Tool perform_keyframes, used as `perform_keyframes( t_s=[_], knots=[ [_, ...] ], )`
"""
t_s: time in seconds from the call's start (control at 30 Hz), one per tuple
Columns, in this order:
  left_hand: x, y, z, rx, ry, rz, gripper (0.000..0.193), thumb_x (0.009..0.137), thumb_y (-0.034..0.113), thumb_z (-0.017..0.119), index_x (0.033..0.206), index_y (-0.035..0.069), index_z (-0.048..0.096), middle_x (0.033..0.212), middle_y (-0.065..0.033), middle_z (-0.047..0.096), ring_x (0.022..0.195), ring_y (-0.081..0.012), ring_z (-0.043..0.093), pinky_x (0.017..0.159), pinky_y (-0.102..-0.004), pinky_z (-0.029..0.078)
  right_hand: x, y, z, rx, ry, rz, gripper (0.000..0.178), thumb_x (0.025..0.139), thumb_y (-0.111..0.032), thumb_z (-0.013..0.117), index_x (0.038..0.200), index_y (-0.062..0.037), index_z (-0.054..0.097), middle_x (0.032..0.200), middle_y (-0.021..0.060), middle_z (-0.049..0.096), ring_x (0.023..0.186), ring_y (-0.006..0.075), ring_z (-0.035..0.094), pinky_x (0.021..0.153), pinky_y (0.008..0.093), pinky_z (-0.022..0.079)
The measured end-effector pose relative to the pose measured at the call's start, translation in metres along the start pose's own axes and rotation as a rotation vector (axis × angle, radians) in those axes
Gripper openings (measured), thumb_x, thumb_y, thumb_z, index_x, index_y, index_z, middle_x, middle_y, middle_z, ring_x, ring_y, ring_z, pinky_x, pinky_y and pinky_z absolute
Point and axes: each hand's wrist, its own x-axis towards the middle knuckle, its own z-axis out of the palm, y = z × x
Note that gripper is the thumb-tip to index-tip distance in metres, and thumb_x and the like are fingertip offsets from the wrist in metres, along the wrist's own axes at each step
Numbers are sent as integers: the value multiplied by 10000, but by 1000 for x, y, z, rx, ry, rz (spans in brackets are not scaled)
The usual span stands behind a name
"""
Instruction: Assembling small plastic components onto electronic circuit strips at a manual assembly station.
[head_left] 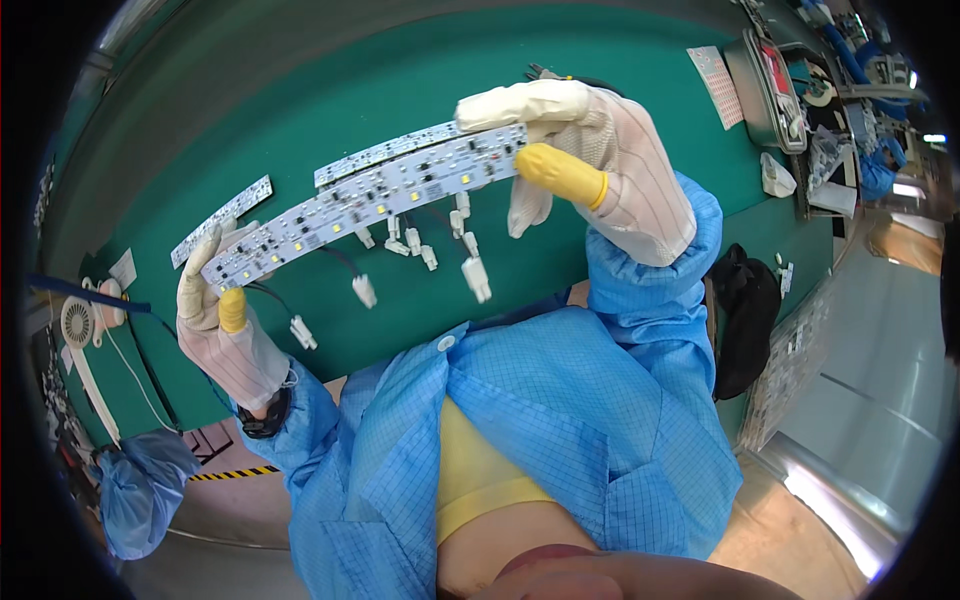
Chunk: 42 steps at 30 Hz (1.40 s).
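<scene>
A long white LED circuit board [375,205] is held up over the green work mat, tilted so its right end is higher. My left hand [228,335], in a pale striped glove with a yellow thumb cover, grips its left end. At the other end, my right hand [625,160], gloved the same way, pinches the board between thumb and fingers. Behind it a second board strip [390,150] shows partly; whether my right hand also touches it I cannot tell. Another strip [222,220] is seen beside my left fingers. Several white plug connectors [476,280] on dark wires show below the held board.
A metal tray [765,95] with parts stands at the far right, near a dotted sheet [716,88] and a crumpled white piece [777,175]. On the left are a white fan [78,322] and a blue bag [145,500]. A black cloth item [745,320] hangs at the right edge.
</scene>
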Motion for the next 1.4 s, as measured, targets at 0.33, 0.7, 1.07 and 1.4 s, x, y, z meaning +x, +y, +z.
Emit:
perform_keyframes(
  t_s=[0.33, 0.7, 1.07, 1.4],
  knots=[
    [-8, 29, 16, -111, -38, 25, 548, 796, 208, 727, 1202, -96, 518, 1056, -231, 628, 854, -245, 650, 712, -301, 535, 14, 17, -1, -83, -6, -105, 589, 873, -419, 614, 1197, 64, 525, 691, 79, 636, 551, 112, 593, 541, 205, 445],
    [-7, 36, 17, -144, -110, 35, 522, 809, 181, 711, 1230, -57, 513, 1039, -171, 638, 852, -214, 648, 773, -304, 522, 17, 22, -3, -171, 61, -29, 605, 864, -457, 592, 1205, 40, 540, 632, 43, 594, 521, 102, 550, 542, 211, 415],
    [4, 17, 12, 73, 15, -29, 546, 815, 282, 711, 1214, -55, 555, 1030, -133, 646, 883, -136, 611, 798, -237, 474, 11, 5, 5, -139, 15, -8, 567, 866, -385, 610, 1205, 60, 520, 666, 77, 629, 552, 123, 591, 592, 228, 450],
    [-3, 29, 20, -151, -65, -5, 539, 808, 222, 710, 1221, -72, 528, 962, -163, 670, 814, -192, 663, 767, -266, 511, 14, 27, -5, -104, 91, -35, 510, 895, -399, 583, 1170, 30, 566, 614, 64, 594, 518, 110, 554, 545, 214, 424]
  ],
)
